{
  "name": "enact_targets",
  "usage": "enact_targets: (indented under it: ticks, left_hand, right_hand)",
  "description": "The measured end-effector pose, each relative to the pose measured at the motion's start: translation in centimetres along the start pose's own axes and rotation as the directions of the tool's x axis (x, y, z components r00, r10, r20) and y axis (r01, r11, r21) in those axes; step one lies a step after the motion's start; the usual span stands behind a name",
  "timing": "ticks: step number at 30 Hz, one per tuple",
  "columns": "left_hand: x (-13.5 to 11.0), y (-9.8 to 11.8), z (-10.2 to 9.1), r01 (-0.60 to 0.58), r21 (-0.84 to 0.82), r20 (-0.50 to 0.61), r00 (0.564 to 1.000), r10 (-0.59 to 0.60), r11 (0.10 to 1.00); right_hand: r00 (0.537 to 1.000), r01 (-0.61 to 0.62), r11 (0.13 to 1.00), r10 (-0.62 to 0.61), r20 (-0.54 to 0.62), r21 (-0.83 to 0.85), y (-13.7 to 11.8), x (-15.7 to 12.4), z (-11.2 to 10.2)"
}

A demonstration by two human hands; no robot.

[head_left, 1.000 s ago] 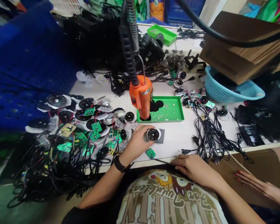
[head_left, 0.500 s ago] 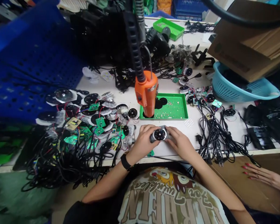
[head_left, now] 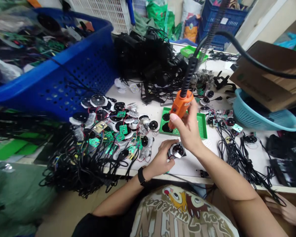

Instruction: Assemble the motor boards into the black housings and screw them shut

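**Orange screwdriver raised above a round unit on the bench**

The right hand (head_left: 188, 126) is closed around an orange electric screwdriver (head_left: 180, 103) and holds it up. The left hand (head_left: 160, 158) is half curled and holds a round black-and-silver disc unit (head_left: 177, 150), which sits on the white bench (head_left: 187, 171) near the front edge. Just behind, a green perforated plastic tray (head_left: 202, 126) holds flat black discs. A blue plastic basket (head_left: 88, 65) holds green circuit boards and wires. A slotted light-blue colander (head_left: 259, 120) holds dark items.
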State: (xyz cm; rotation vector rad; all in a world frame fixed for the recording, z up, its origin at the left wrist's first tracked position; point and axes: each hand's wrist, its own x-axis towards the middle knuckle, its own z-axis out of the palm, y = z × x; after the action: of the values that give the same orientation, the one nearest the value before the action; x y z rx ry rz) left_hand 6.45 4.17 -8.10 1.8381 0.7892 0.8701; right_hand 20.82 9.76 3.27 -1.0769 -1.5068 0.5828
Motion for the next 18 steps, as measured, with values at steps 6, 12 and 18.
enact_targets:
  ticks: [6, 12, 18]
  left_hand:
    - [-0.2, 0.5, 0.5, -0.014, -0.04, -0.044, 0.999, 0.013, 0.999]
    - [0.1, 0.5, 1.3, 0.032, 0.022, -0.114, 0.993, -0.029, 0.999]
    - [0.4, 0.6, 1.4, 0.014, 0.059, -0.122, 0.993, -0.007, 0.998]
  right_hand:
    - [0.981, 0.014, 0.93, 0.057, -0.184, 0.368, -0.2, -0.8, -0.8]
    - [0.944, -0.075, 0.88, 0.214, -0.251, 0.47, -2.1, -4.5, -5.6]
    - [0.954, -0.108, 0.855, 0.232, -0.187, 0.508, -3.3, -6.3, -7.0]
